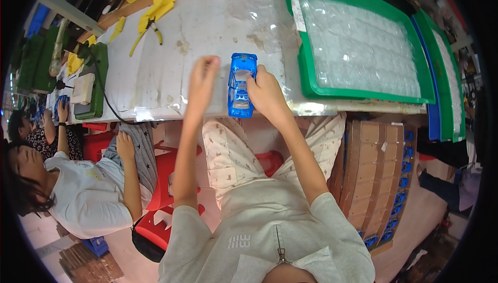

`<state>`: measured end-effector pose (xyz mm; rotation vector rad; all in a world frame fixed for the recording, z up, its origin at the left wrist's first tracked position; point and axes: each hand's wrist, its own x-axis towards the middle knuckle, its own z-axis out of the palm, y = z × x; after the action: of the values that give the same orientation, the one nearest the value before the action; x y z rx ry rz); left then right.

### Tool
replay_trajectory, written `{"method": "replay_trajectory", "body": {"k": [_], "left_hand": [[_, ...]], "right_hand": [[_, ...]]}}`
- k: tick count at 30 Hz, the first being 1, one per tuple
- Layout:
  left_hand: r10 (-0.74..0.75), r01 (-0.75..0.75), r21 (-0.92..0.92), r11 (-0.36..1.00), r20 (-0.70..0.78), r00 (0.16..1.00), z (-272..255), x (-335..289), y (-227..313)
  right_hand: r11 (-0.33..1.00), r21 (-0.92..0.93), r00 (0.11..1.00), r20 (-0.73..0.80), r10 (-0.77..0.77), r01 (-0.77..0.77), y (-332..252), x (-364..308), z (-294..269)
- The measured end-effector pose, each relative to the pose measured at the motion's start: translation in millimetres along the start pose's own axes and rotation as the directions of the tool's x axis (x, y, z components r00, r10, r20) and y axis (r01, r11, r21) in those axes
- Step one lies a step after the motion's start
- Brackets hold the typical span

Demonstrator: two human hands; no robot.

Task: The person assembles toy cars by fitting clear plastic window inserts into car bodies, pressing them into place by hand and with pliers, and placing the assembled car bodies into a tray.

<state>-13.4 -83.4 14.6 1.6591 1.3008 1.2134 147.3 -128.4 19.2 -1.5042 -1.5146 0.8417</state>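
My right hand (266, 92) grips a blue toy car (241, 108) by its right side, thumb over the roof and windows. The car is held lengthwise above the near edge of the white table (161, 83), its roof toward me. Just left of the car, not touching it, my left hand (201, 82) is raised. Motion smears its fingers, so I cannot tell whether they are closed. Nothing can be made out in that hand.
A green tray (309, 83) of clear plastic pieces stands right. Yellow-handled pliers (147, 31) and a yellow cloth (162, 7) lie far left. Beside my legs on the right, stacked brown boards (358, 174) border several blue cars (399, 198). Left sits a co-worker (88, 200).
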Motion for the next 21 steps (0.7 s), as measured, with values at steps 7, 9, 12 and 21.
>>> {"method": "replay_trajectory", "body": {"k": [7, 9, 12, 21], "left_hand": [[0.318, 0.227, 0.862, 0.453, -0.394, 0.862, -98.0, 139.1, -116.8], [0.256, 0.268, 0.89, 0.37, -0.375, 0.891, -107.0, 152.4, -127.3], [-0.085, 0.422, 0.662, 0.62, -0.478, 0.874, -130.5, 156.1, -124.1], [0.179, 0.013, 0.457, 0.889, -0.374, 0.91, -68.1, 13.3, 47.9]], "right_hand": [[0.954, -0.29, 0.997, -0.039, 0.067, -0.076, -29.1, 2.6, 14.1], [0.938, -0.343, 0.984, -0.176, -0.013, -0.049, -26.3, -4.1, 8.8], [0.982, -0.183, 0.979, -0.194, -0.069, 0.033, -37.5, -12.6, -10.6], [0.812, 0.566, 0.988, -0.043, -0.148, 0.146, -59.5, 3.5, 12.0]]}}
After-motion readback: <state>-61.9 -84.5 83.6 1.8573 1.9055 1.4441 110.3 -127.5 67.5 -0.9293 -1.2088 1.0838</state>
